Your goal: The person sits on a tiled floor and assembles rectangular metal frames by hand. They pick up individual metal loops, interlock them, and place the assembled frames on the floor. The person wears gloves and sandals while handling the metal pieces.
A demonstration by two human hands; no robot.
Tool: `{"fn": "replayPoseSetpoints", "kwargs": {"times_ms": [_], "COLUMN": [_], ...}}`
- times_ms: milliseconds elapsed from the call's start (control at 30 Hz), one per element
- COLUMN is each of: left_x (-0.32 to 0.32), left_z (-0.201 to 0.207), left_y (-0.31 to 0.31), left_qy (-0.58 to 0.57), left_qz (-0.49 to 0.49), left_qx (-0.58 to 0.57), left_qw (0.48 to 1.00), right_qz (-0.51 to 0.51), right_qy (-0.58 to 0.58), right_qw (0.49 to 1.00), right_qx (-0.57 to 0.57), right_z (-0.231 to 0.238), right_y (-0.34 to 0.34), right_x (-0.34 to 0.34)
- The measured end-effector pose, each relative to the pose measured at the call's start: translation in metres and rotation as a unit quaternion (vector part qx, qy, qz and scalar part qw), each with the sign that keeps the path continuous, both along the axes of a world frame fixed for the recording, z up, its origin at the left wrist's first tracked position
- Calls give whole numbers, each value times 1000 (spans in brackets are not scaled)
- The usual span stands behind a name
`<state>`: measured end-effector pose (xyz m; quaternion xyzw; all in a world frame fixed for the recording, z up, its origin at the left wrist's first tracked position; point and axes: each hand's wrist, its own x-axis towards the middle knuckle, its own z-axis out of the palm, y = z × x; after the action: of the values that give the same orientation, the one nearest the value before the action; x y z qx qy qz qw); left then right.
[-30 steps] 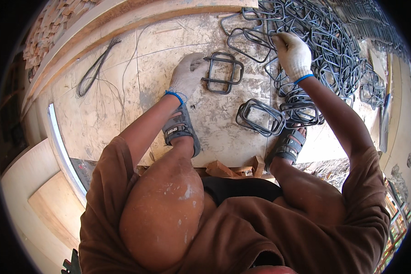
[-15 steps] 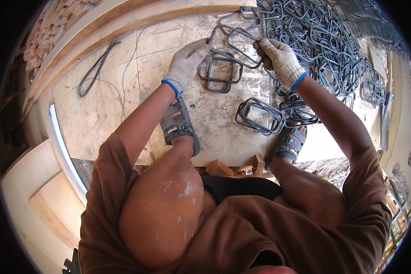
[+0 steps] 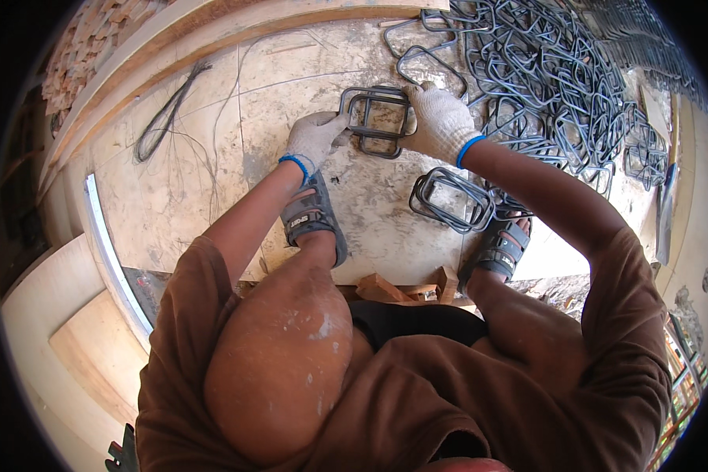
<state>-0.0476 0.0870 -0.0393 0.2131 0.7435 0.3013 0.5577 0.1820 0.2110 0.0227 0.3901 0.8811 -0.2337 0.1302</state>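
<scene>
The left hand's [image 3: 313, 141] gloved fingertips are closed on the left side of the upper frame [image 3: 376, 132], a rectangle of bent dark metal rod. The right hand [image 3: 442, 124], also gloved, is set against the right end of the same frame; its fingers are partly hidden, and whether they grip cannot be told. The upper frame lies between the hands, overlapping a lower frame [image 3: 379, 154] that extends slightly nearer.

A loose frame [image 3: 425, 49] lies just beyond the right hand. To the far right is a large pile of similar frames [image 3: 551, 94]. Nearer and right of centre, a small stack [image 3: 448, 219] rests beside the right sandal [image 3: 499, 250]. The left sandal [image 3: 311, 208] is just near of the left hand. On the left lies a wire bundle [image 3: 165, 126]; a wooden beam [image 3: 236, 27] bounds the far-left side of the pale floor [image 3: 354, 212].
</scene>
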Motion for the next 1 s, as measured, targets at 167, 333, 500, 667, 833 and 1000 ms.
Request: {"fn": "replayPoseSetpoints", "kwargs": {"times_ms": [167,333,500,667,833,1000], "left_x": [1,3,4,8,14,47], "left_z": [-4,31,22,30,14,19], "left_y": [1,21,17,20,-8,-12], "left_qy": [108,238,298,218,-30,-150], "left_qz": [-61,-246,-230,-254,-140,-19], "left_qx": [2,-65,-2,-65,-48,-138], "left_qw": [992,937,926,940,989,979], "right_qz": [-3,-9,-8,54,221,319], "right_qy": [-12,-7,5,35,15,-21], "right_qw": [1000,1000,999,998,975,944], "right_qx": [21,22,37,16,8,87], "right_z": [0,-5,-15,-17,5,-20], "right_y": [-9,-6,-6,13,54,67], "right_x": [-5,0,3,13,-3,-34]}}
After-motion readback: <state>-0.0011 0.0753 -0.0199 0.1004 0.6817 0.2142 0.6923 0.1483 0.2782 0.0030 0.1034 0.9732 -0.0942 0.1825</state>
